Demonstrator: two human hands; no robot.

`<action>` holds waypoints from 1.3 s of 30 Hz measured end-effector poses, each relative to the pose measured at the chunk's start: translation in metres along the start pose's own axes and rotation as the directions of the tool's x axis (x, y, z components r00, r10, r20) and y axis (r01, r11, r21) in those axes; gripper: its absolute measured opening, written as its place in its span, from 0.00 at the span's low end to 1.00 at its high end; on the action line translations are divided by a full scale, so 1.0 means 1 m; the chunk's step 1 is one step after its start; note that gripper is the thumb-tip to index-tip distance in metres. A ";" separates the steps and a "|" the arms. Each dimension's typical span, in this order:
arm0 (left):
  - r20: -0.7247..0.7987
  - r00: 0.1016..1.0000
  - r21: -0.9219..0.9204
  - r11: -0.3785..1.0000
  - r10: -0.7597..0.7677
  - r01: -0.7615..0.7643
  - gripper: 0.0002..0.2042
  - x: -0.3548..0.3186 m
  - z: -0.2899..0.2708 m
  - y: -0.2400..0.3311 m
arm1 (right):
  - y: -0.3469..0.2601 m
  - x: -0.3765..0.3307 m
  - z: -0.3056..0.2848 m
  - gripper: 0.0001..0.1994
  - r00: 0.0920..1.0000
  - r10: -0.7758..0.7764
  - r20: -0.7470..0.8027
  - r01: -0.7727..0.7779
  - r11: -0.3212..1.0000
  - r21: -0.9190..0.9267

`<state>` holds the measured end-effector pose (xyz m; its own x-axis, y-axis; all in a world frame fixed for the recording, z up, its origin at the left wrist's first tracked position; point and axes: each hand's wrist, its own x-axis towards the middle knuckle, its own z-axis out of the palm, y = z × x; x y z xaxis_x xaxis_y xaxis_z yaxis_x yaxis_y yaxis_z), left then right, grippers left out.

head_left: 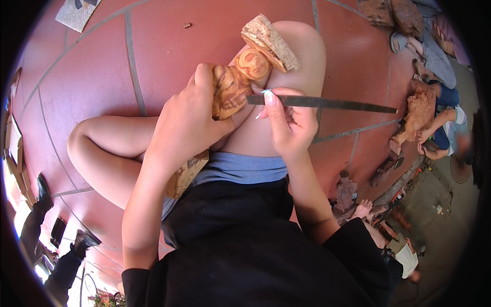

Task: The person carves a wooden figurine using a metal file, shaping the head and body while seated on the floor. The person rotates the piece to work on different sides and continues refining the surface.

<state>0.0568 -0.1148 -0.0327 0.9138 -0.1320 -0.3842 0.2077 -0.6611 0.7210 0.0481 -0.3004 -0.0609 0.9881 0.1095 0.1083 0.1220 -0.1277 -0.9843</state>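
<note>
- The red tiled floor spreads open beyond both hands, bare but for a small chip, with room there to swing.
- The person's bare legs lie crossed under the hands, closing off the space beneath them.
- The wood carving rests on the knee; its lower length is hidden behind the palm.
- The left hand wraps the carving, fingers closed around it.
- The right hand pinches a long metal file; its tip meets the carving just left of the thumb.
- Right of the file's far end, another person's carving sits blurred at the rim.
</note>
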 end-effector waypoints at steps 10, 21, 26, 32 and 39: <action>0.011 0.998 -0.044 0.997 0.069 -0.069 0.28 0.005 -0.007 -0.008 | 0.004 0.000 0.004 0.05 0.999 0.000 -0.049 0.003 0.997 0.074; -0.004 0.998 -0.233 0.970 0.066 -0.065 0.33 0.012 -0.021 -0.015 | -0.010 0.013 -0.006 0.05 0.977 -0.030 -0.211 0.065 0.984 0.163; -0.332 0.943 -0.445 0.884 -0.010 -0.148 0.35 -0.002 -0.075 0.008 | -0.057 0.041 -0.001 0.05 0.983 -0.012 -0.181 0.067 0.951 0.303; -0.712 0.674 -0.612 0.645 -0.197 -0.458 0.28 -0.032 -0.126 0.024 | -0.120 0.058 0.066 0.06 0.991 0.088 -0.103 -0.015 0.827 0.562; -0.580 0.650 -0.785 0.122 -0.491 -0.608 0.18 -0.063 -0.073 0.008 | -0.124 0.041 0.122 0.07 0.995 0.069 -0.073 -0.017 0.832 0.555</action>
<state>0.0260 -0.0576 0.0395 0.6944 0.6672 -0.2695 -0.2557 0.5789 0.7742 0.0619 -0.1596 0.0485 0.9983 0.0281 0.0504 0.0330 0.4389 -0.8979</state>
